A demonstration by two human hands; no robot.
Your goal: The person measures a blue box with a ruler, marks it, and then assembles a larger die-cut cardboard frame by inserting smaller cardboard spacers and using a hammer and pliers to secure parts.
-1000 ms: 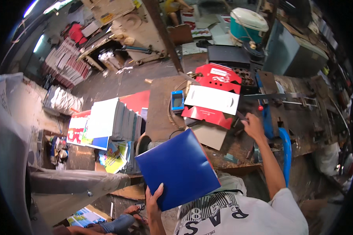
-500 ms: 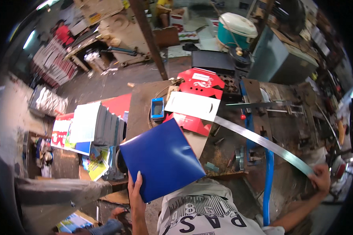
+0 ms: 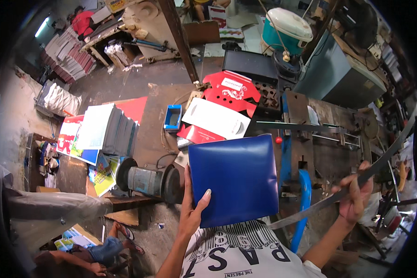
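The left hand (image 3: 191, 215) holds a flat blue square (image 3: 234, 183) by its lower left side, with the thumb on top. The blue square is in front of the white shirt (image 3: 262, 264), by the near edge of the bench (image 3: 154, 104). The fingers of the right hand (image 3: 354, 199) hold a long, bendy metal strip (image 3: 310, 211). Its low end is near the square's bottom right corner; I can't tell if they touch. On the bench, a small blue box (image 3: 173, 118) is beside a red and white card (image 3: 213, 118).

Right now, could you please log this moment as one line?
left hand: holds blue panel | right hand: holds grey strip | nearby: grinder, blue box
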